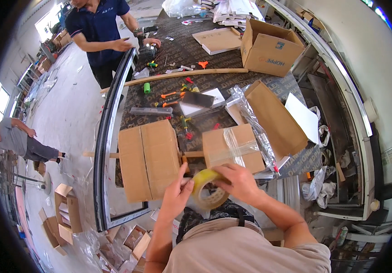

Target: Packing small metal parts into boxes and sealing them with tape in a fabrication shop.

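Note:
A roll of yellowish clear packing tape [199, 182] is held up in front of my body, slightly blurred. My right hand [239, 183] grips its upper right rim, fingers bent over the edge. At the roll's left side is my left hand [177, 196], thumb and finger closed at the tape's edge; whether a loose strip lies between them is too small to tell. Just beyond my hands are two closed cardboard boxes: a larger box [159, 150] on the left, and a smaller box [221, 144] on the right with shiny tape across its top.
Tools, a green cylinder [147, 88] and a wooden strip [191, 74] lie on the dark table [232, 77]. An open carton [268, 54] stands at the back right. A black frame [109, 136] runs along the left edge. A co-worker [97, 32] stands at the far left, another person [16, 139] beyond.

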`<move>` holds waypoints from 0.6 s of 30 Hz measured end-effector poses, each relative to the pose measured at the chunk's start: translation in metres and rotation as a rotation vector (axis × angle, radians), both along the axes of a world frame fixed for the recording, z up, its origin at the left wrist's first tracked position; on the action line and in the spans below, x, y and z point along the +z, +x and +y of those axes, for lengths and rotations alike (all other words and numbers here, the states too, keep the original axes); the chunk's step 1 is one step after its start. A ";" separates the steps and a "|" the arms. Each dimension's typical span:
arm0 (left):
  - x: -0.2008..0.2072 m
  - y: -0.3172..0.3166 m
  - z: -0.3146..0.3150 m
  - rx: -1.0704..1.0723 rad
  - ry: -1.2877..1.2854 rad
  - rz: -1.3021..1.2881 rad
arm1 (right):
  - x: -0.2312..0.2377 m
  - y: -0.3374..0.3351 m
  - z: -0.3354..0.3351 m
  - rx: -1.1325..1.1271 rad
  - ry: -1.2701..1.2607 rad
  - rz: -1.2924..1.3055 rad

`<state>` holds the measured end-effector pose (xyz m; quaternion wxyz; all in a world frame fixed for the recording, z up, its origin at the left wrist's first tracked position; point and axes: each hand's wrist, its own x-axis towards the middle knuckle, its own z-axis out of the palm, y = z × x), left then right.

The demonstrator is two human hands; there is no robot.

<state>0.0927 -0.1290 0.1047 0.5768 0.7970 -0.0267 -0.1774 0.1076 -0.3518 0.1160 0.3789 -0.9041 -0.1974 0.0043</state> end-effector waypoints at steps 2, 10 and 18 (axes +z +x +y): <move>-0.007 0.010 -0.017 0.157 -0.239 -0.139 | -0.004 0.009 -0.017 -0.084 -0.005 -0.086; -0.026 0.023 -0.030 0.230 -0.142 -0.186 | -0.038 0.059 -0.115 -0.594 0.060 -0.213; -0.042 0.024 -0.055 0.308 -0.083 -0.069 | -0.171 0.063 -0.203 -0.639 -0.416 0.245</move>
